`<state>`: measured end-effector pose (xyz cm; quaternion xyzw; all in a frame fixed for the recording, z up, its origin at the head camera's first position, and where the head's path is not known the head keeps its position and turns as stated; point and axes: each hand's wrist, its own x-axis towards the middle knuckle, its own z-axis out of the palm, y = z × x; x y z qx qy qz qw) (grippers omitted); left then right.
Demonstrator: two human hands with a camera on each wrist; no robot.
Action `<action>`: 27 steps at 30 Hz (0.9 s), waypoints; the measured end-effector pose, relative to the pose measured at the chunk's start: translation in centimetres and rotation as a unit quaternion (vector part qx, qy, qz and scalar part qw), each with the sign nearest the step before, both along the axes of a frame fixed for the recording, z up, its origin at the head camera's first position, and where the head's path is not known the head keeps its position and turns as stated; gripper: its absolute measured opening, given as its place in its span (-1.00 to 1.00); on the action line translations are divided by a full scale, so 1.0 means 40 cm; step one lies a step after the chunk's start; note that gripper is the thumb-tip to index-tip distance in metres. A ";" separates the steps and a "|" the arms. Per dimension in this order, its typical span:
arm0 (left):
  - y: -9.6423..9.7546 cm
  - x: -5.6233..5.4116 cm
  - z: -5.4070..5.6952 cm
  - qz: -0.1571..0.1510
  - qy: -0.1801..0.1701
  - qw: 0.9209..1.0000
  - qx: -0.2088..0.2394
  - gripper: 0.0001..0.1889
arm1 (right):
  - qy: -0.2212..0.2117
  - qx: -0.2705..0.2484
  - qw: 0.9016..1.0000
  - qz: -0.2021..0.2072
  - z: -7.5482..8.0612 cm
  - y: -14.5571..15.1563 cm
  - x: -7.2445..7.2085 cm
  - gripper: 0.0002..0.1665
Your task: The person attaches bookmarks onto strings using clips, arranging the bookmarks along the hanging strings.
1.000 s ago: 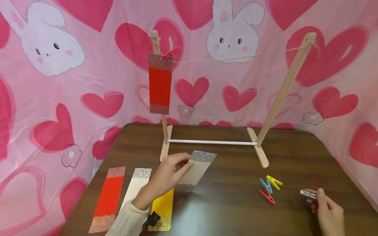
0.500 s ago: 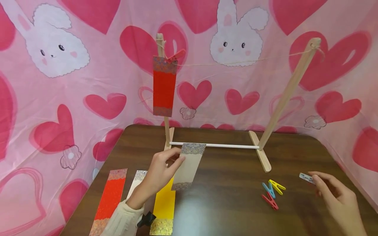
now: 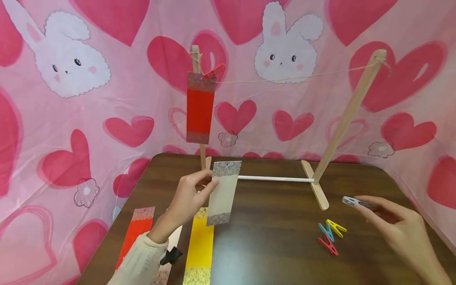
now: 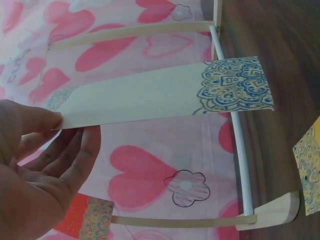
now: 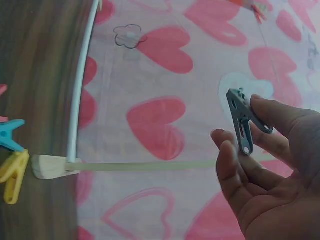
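My left hand (image 3: 188,194) pinches a white bookmark (image 3: 223,194) with patterned ends by its left edge, between thumb and fingers, in front of the wooden stand. In the left wrist view the bookmark (image 4: 145,97) stretches away from the fingertips, its blue-and-gold band at the far end. At the right, my right hand (image 3: 400,225) holds a grey clothespin (image 5: 242,122) between thumb and fingers, raised over the table. A red bookmark (image 3: 200,113) hangs from the stand's string (image 3: 285,78) at its left end, held by a red clothespin (image 3: 215,71).
A yellow bookmark (image 3: 199,253), a red bookmark (image 3: 137,229) and a white bookmark (image 3: 174,241) lie at the left, partly behind the left arm. Yellow (image 3: 336,228), blue (image 3: 326,231) and red (image 3: 328,245) clothespins lie on the right. The stand has a white crossbar (image 3: 276,178) low down.
The left hand has lifted the white bookmark up and slightly left, turning it more upright. The right hand has moved up and left with the grey clothespin.
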<state>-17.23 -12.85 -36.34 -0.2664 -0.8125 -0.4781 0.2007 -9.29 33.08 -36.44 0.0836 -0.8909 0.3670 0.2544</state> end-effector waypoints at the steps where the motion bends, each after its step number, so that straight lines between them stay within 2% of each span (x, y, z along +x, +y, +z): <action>1: 0.000 -0.004 0.003 0.000 -0.001 1.000 -0.002 -0.91 | 0.006 0.003 1.000 0.010 0.007 -0.004 -0.003 -0.62; 6: -0.002 -0.026 0.031 0.001 -0.007 1.000 -0.009 -0.91 | 0.032 0.036 0.997 0.056 0.044 -0.028 -0.016 -0.60; 11: -0.009 -0.047 0.067 -0.003 -0.013 1.000 -0.007 -0.91 | 0.091 0.072 0.988 0.099 0.087 -0.056 -0.033 -0.58; 17: -0.016 -0.073 0.097 -0.009 -0.011 1.000 0.006 -0.93 | 0.155 0.102 0.975 0.120 0.142 -0.089 -0.060 -0.61; 23: -0.017 -0.089 0.120 -0.012 -0.011 1.000 0.012 -0.95 | 0.186 0.140 0.964 0.125 0.182 -0.114 -0.079 -0.66; 27: -0.020 -0.097 0.130 -0.016 -0.031 0.999 0.020 -0.94 | 0.206 0.142 0.955 0.157 0.192 -0.128 -0.088 -0.71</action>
